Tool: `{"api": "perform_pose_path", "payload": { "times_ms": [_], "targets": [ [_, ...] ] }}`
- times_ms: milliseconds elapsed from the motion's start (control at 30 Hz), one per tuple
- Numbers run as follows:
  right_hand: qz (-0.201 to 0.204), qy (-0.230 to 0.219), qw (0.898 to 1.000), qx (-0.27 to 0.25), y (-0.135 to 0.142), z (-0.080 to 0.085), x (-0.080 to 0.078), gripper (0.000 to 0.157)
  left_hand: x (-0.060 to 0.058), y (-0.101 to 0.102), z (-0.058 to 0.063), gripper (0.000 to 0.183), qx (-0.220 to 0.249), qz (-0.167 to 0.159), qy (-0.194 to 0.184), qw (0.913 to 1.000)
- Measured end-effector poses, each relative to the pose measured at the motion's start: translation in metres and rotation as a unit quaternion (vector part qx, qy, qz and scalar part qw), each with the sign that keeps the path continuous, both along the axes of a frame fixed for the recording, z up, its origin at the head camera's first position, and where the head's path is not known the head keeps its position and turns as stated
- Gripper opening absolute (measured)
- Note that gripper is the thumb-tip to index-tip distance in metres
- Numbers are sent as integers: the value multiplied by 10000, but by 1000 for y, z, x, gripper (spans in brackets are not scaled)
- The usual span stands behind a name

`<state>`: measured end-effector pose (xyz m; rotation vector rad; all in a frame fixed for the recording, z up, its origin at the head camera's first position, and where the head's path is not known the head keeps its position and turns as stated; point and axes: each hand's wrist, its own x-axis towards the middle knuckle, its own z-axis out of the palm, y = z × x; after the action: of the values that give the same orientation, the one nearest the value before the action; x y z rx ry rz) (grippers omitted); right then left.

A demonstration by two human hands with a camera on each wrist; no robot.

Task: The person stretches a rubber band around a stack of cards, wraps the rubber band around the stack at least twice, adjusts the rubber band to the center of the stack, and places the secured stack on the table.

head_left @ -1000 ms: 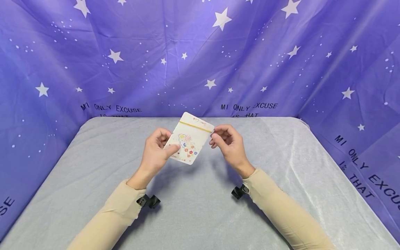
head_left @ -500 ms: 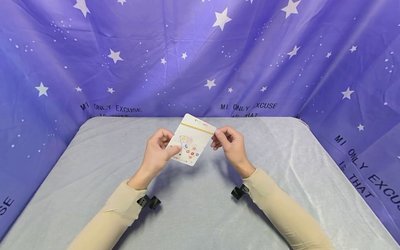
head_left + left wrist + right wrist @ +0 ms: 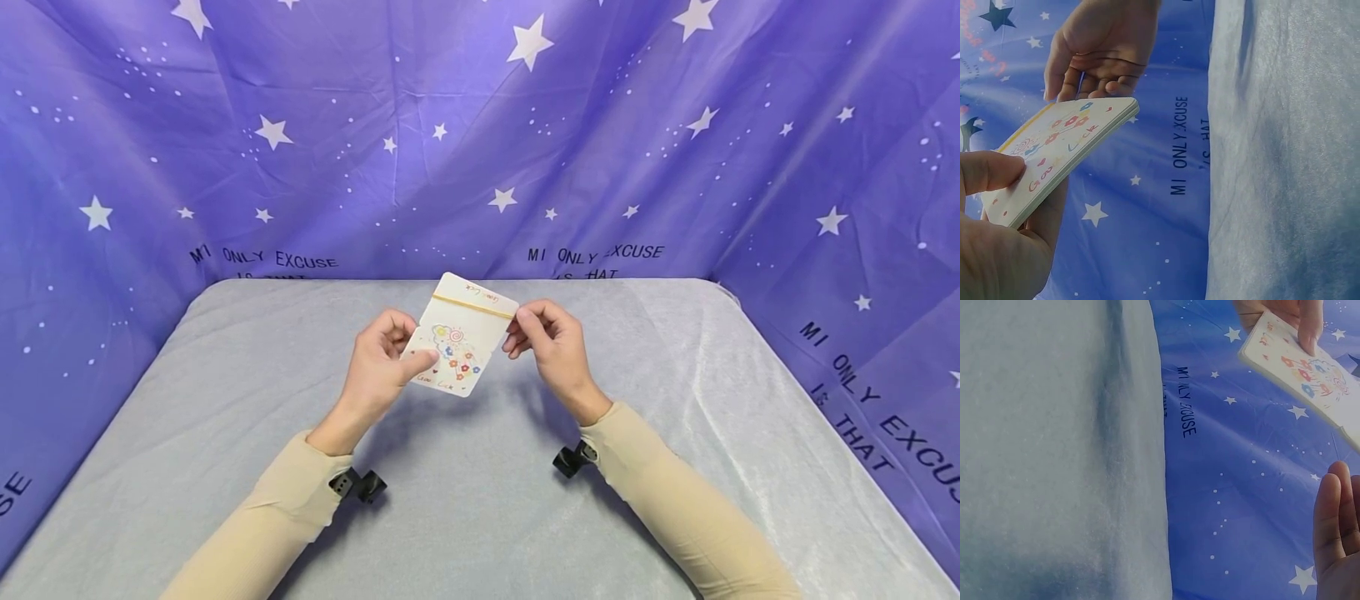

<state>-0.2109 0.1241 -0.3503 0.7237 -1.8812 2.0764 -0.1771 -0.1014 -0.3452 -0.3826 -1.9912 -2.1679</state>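
A small white notebook [image 3: 471, 333] with flower drawings and red lettering is held tilted above the table. A yellow elastic band [image 3: 472, 306] runs across its upper part. My left hand [image 3: 377, 354] grips the notebook's left side, thumb on the cover and fingers behind; the left wrist view shows the notebook's layered page edges [image 3: 1079, 162]. At the right edge, my right hand [image 3: 551, 346] pinches with thumb and forefinger right where the band wraps round. Its other fingers [image 3: 1329, 515] show in the right wrist view below the notebook, apart from it.
A grey velvety cloth [image 3: 480, 500] covers the table beneath both hands. Behind and at both sides hangs a purple curtain [image 3: 465, 100] with white stars and black lettering. Dark wrist cameras [image 3: 369, 486] sit at the sleeve cuffs.
The right thumb has moved up to the notebook's edge beside the band and closed against the forefinger. The notebook has shifted slightly right; the left hand keeps its grip.
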Motion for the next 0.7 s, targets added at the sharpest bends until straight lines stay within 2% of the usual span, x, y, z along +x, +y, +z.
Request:
{"api": "perform_pose_path", "payload": {
  "times_ms": [233,400,567,700],
  "targets": [
    [94,-97,9999,-105,0,0,0,17,1,3,-3,30,91,-221,69,9997],
    [166,-241,9992,-261,0,0,-1,15,1,4,-4,30,10,-259,-37,9997],
    [221,-402,9983,-351,0,1,-1,14,6,6,5,28,-201,-245,-201,9993],
    [219,-399,9987,-222,0,2,-1,15,10,8,11,25,-635,-143,-234,9976]
  ]
}}
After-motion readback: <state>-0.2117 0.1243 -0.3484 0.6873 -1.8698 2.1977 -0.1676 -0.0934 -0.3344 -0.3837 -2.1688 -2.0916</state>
